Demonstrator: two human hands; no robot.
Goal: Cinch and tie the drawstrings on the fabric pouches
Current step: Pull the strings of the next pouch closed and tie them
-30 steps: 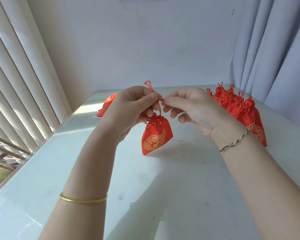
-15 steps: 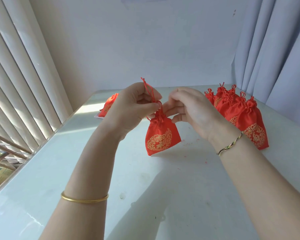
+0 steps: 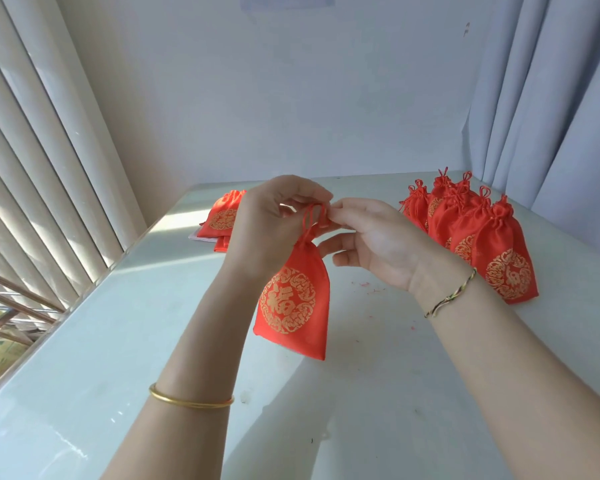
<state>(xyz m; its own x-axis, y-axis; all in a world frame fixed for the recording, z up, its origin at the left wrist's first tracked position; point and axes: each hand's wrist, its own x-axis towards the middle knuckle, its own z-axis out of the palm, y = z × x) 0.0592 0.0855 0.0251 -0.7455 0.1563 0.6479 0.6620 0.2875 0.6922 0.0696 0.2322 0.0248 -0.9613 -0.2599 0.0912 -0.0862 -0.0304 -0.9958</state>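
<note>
1. Vertical blinds [image 3: 32, 168] filled the left side and were cut off by the frame. The desk [image 3: 118, 375] edge ran just beside them.
2. A stack of flat red pouches [image 3: 224, 216] lay at the desk's far left. The left hand [image 3: 267, 223] partly hid it, so the count could not be told.
3. The left hand, with a gold bangle [image 3: 191, 400] on its forearm, had its fingers [image 3: 305, 195] curled and pinching the red drawstring [image 3: 314, 216]. They covered much of the loops.
4. The held pouch [image 3: 293, 299] hung by its gathered neck between both hands, over the desk's middle. Whether its lower corner touched the desk was unclear. Its gold round emblem read "福".
5. The right hand [image 3: 378, 244] pinched the drawstring between thumb and forefinger, its other fingers loosely bent. A cord bracelet [image 3: 451, 294] sat on the wrist.
6. A broad stretch of desk showed below the pouch, crossed by the arms' shadows.
7. A cluster of cinched pouches [image 3: 482, 244] stood overlapping near the right edge, beside the curtain [image 3: 551, 98]. Their emblems were too blurred to read.
</note>
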